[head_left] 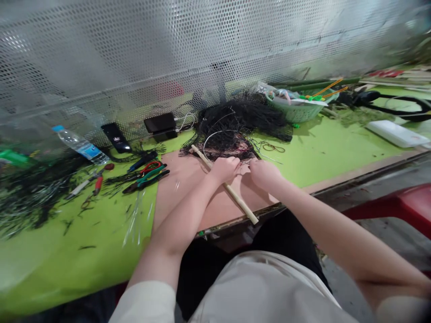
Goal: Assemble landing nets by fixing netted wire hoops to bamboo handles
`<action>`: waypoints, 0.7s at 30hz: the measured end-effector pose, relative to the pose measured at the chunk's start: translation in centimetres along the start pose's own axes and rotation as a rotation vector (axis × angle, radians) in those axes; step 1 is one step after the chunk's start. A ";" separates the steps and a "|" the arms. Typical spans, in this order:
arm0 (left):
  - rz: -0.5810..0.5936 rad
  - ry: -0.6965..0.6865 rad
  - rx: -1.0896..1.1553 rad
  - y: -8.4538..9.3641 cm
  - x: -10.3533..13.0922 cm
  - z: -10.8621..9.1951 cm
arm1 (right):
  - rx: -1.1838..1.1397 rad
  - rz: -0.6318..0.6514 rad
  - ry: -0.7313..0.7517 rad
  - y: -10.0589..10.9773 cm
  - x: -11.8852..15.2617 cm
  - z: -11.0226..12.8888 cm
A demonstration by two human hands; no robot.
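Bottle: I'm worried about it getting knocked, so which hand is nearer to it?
Left. The left hand is to the right of the bottle and apart from it; the right hand is farther right, beyond the left one.

I am holding my left hand (228, 169) and right hand (264, 174) close together, both curling inward, while my bare forearms (190, 208) are slanting forward.
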State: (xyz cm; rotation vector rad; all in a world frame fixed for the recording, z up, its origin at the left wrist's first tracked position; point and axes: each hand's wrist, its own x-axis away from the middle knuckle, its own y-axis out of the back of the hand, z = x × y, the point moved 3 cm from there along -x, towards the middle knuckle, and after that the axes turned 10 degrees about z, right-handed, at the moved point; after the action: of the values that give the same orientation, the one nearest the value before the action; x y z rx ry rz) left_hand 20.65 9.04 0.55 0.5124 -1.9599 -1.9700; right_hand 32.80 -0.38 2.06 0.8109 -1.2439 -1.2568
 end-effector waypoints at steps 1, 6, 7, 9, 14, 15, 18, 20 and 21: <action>0.001 0.011 0.000 0.0 0.0 -0.1 | 0.024 -0.029 -0.035 -0.3 -0.1 0.2; -0.003 0.077 0.017 0.1 -0.2 -0.6 | 0.155 -0.158 -0.151 -0.7 -0.4 0.9; -0.004 0.093 0.021 0.1 -0.2 -0.7 | 0.178 -0.175 -0.154 -0.8 -0.4 1.0; -0.004 0.127 0.027 0.2 -0.2 -0.8 | 0.225 -0.199 -0.142 -0.7 -0.4 1.1; -0.007 0.217 0.045 0.7 -0.2 -1.1 | 0.346 -0.200 -0.036 0.2 -0.6 0.9; -0.011 0.240 0.050 0.9 -0.2 -1.3 | 0.371 -0.199 -0.018 0.6 -0.7 0.8; -0.033 0.326 0.070 1.6 -0.5 -1.9 | 0.442 -0.209 0.025 2.0 -1.1 0.4; -0.062 0.392 0.118 2.3 -0.6 -2.2 | 0.486 -0.227 0.056 2.9 -1.2 0.2; -0.082 0.423 0.151 2.6 -0.6 -2.3 | 0.507 -0.238 0.073 3.3 -1.3 0.2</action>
State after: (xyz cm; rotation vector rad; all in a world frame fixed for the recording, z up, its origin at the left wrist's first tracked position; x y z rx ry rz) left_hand 22.20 7.25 3.20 0.9727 -1.8426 -1.5970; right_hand 33.57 1.52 4.98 1.3914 -1.4609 -1.0926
